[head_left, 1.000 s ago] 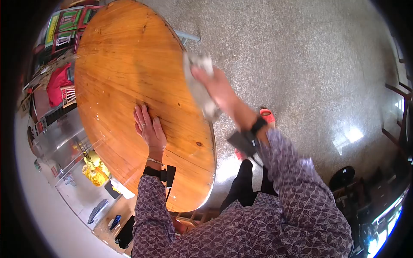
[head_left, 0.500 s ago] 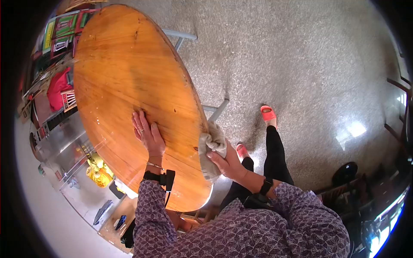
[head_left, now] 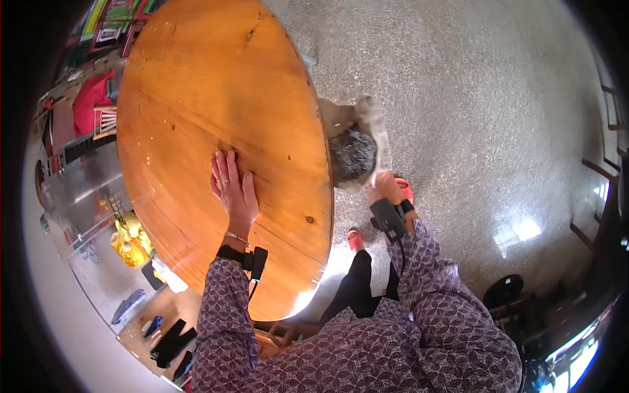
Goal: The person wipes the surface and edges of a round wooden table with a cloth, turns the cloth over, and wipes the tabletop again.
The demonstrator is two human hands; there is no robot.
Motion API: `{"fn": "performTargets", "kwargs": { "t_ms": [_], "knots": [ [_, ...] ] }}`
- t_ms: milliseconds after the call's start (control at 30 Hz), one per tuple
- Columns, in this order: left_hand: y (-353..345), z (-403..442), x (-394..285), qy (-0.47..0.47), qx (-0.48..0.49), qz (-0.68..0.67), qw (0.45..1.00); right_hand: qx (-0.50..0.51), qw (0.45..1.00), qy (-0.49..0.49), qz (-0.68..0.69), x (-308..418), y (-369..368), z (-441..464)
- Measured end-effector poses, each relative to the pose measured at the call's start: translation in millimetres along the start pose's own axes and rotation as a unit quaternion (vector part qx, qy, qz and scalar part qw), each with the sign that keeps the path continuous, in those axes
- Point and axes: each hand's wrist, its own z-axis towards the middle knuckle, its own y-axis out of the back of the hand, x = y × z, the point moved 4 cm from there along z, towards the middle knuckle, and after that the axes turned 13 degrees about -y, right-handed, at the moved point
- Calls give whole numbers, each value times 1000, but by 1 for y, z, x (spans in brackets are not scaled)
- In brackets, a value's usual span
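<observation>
My left hand [head_left: 234,196] lies flat on the round wooden table top [head_left: 216,85], its fingers stretched out and slightly apart. A ring and a bracelet show on that hand and wrist. Just past the table's right edge, my right hand [head_left: 383,188] grips a greyish-beige cloth [head_left: 375,124]. The cloth is blurred and hangs loosely against the rim. A dark, glossy patch [head_left: 352,154] shows in the middle of the cloth; I cannot tell what it is. Most of my right fingers are hidden by the cloth.
The speckled floor [head_left: 458,111] lies to the right, with my feet in red slippers [head_left: 355,240] below. At left are a red cloth [head_left: 93,101], a yellow bag [head_left: 131,241] and a metal counter [head_left: 82,187]. A dark round object [head_left: 504,290] stands at lower right.
My right hand has moved forward along the table's edge with the cloth, which has unfolded and now hangs outside the rim. My left hand stays flat on the table top. The view has shifted slightly.
</observation>
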Motion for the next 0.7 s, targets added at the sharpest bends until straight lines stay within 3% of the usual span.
{"fn": "performTargets", "kwargs": {
  "t_ms": [300, 467, 633, 700],
  "knots": [
    [-4, -1, 5, 5, -5, 2, 1000, 4, 995, 92, 44, -2, -15, -11],
    [-2, -1, 3, 12, -1, -6, 1000, 11, 976, 192, 98, -58, -23, -53],
    [0, 0, 0, 7, -5, -23, 1000, -67, 984, 162, -33, -65, -38, -66],
    [0, 2, 0, 9, -6, -21, 1000, -23, 982, 187, -23, -38, -53, -40]
  ]
}}
